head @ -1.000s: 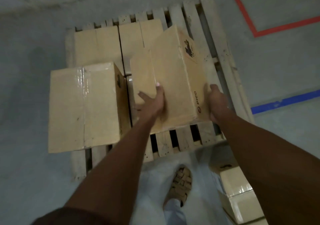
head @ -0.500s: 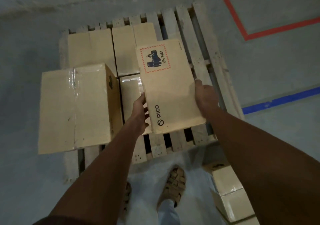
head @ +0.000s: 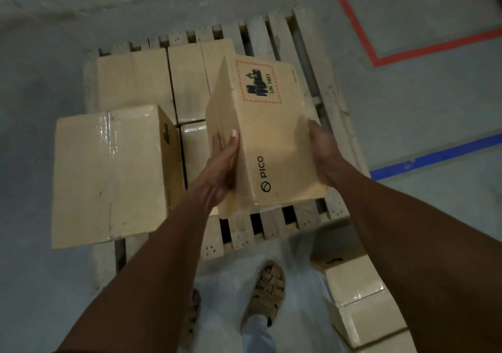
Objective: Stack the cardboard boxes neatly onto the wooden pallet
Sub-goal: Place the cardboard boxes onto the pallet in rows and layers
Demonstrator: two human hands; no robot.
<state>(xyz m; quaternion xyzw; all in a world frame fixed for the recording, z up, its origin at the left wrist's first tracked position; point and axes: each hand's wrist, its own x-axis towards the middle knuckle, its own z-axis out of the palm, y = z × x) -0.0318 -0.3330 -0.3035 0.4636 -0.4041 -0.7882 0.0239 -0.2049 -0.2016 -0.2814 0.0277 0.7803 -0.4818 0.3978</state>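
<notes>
Both hands clamp a PICO-branded cardboard box [head: 267,135], tilted, above the wooden pallet's [head: 315,80] near right part: the left hand [head: 221,167] grips its left face, the right hand [head: 323,152] its right edge. A taller taped box [head: 108,173] overhangs the pallet's near left corner; lower boxes [head: 163,80] fill its far left.

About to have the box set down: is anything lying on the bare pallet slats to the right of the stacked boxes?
Nothing visible does. The PICO box, held between left hand and right hand, hangs over the pallet, whose right slats look bare. The slats directly beneath it are hidden.
</notes>
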